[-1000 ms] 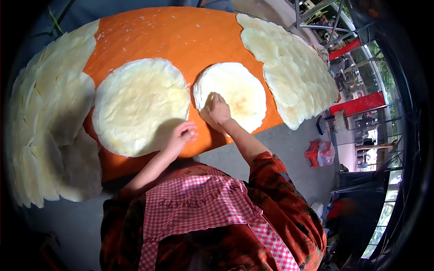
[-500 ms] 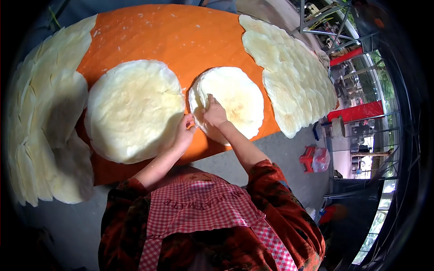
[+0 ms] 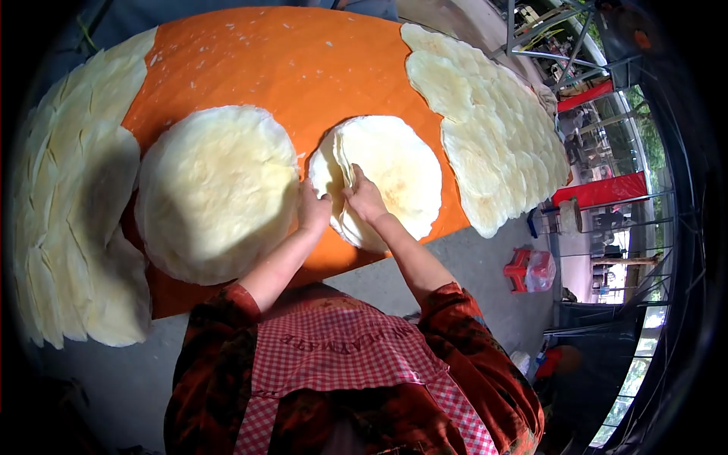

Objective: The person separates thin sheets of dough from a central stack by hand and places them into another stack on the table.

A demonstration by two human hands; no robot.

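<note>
Two stacks of thin, round, pale sheets lie on an orange table (image 3: 250,45). My left hand (image 3: 314,210) is at the right edge of the larger left stack (image 3: 216,182), its thumb apart from its fingers and nothing visible between them. My right hand (image 3: 365,199) pinches the raised left edge of several upper sheets on the smaller right stack (image 3: 402,167). That edge bends upward, leaving a shadowed gap over the sheets beneath. The tips of the right fingers are partly hidden in the fold.
Overlapping pale sheets (image 3: 53,227) cover the table's left end, and more overlapping sheets (image 3: 500,144) cover its right end. A red stool (image 3: 517,269) with a clear plastic bag stands on the grey floor at the right. Metal frames and red panels are beyond.
The left edge of the right stack's upper sheets has risen and parted from those below. My left hand has shifted slightly left and up, its thumb and fingers now apart.
</note>
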